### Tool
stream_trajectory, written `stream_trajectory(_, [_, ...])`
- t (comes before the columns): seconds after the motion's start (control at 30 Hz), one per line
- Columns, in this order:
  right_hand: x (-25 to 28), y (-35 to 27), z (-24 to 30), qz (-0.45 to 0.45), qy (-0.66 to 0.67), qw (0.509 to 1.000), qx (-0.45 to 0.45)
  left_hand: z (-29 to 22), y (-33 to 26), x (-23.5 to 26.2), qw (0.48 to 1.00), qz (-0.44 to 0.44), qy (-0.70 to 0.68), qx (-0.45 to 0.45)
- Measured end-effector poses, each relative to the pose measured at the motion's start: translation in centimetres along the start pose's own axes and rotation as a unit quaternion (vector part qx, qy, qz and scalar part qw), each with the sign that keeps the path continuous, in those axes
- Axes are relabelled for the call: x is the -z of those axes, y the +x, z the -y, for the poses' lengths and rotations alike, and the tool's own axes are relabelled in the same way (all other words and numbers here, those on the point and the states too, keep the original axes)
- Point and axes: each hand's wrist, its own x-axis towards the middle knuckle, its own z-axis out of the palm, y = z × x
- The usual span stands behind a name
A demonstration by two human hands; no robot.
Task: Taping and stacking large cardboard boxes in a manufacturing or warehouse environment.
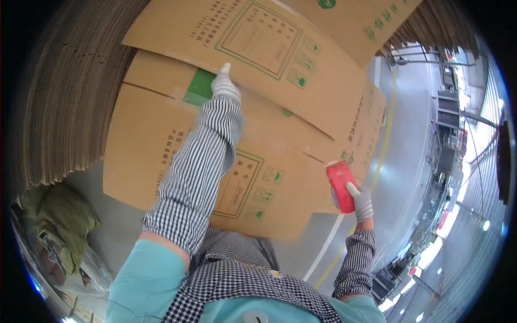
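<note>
My left hand, in a whitish glove, reaches to the near edge of an upper brown cardboard panel. Its thumb lies on top of that edge, and the other fingers are mostly hidden, seemingly beneath it. Below spreads another printed cardboard panel, with a green patch beside my left wrist. Off to the right, my right hand, also gloved, is closed around a red tape dispenser, held near the cardboard's right edge.
Tall stacks of flat cardboard rise at the left, with another stack at the far right. A green cloth sack and clear plastic lie at lower left. Beyond the cardboard, a grey floor carries a yellow line; equipment stands along the right.
</note>
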Motion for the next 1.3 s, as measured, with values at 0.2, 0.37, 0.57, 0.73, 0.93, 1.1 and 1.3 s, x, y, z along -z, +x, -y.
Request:
stream_trajectory(0.2, [2.7, -5.9, -14.2, -0.005, 0.623, 0.775, 0.108, 2.7, -2.9, -1.2, 0.995, 0.092, 0.027, 0.014])
stream_trajectory(0.37, [-0.1, -3.9, -22.6, -0.048, 0.650, 0.756, 0.060, 1.6, -4.2, 16.3, 0.833, 0.212, 0.382, -0.340])
stream_trajectory(0.57, [-5.5, -1.1, -38.6, -0.197, 0.501, 0.842, -0.037, 11.4, -25.8, 35.5, 0.599, 0.024, 0.668, -0.441])
stream_trajectory(0.73, [-14.2, 1.4, -43.6, -0.223, 0.371, 0.883, -0.182, 16.6, -27.4, 42.8, 0.966, 0.003, 0.102, -0.237])
stream_trajectory(0.93, [-18.8, 3.3, -44.9, -0.171, 0.371, 0.896, -0.174, 22.4, -18.6, 46.4, 0.970, 0.044, -0.237, -0.030])
stream_trajectory(1.1, [-19.4, 3.7, -40.5, 0.007, 0.445, 0.884, -0.141, 23.6, -21.1, 44.2, 0.988, 0.110, -0.097, -0.055])
stream_trajectory(1.3, [-11.1, -13.4, -24.3, 0.224, 0.606, 0.760, -0.067, 20.3, -29.0, 40.8, 0.982, 0.017, 0.097, -0.159])
